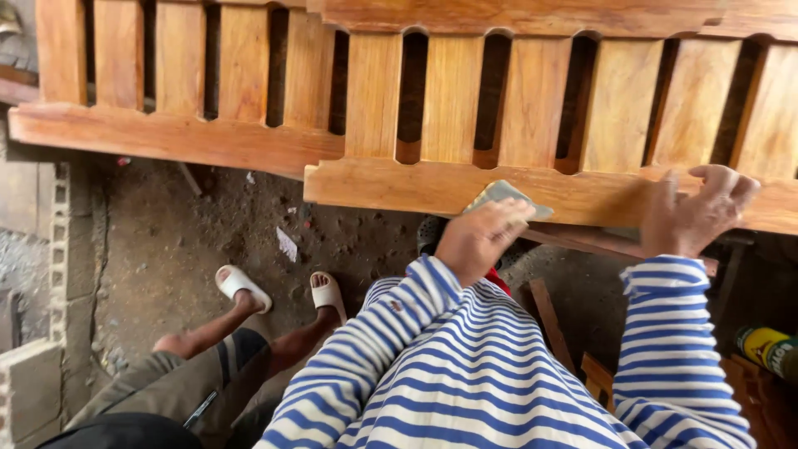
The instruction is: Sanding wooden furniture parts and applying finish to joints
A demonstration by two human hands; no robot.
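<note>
A slatted wooden panel [391, 187] of orange-brown wood lies across the top of the view. My left hand [475, 239] presses a small grey-green sheet of sandpaper [507, 194] against the panel's lower rail. My right hand [694, 212] rests further right on the same rail, fingers curled over its top edge, with nothing in it. Both my arms wear blue and white striped sleeves.
A second slatted panel [166, 137] stands behind at the left. Another person crouches at the lower left in white sandals [241, 284] on the dirt floor [166, 241]. Grey concrete blocks [29, 387] stand at the left edge. A yellow and green can [765, 345] and wood pieces [549, 316] lie at the right.
</note>
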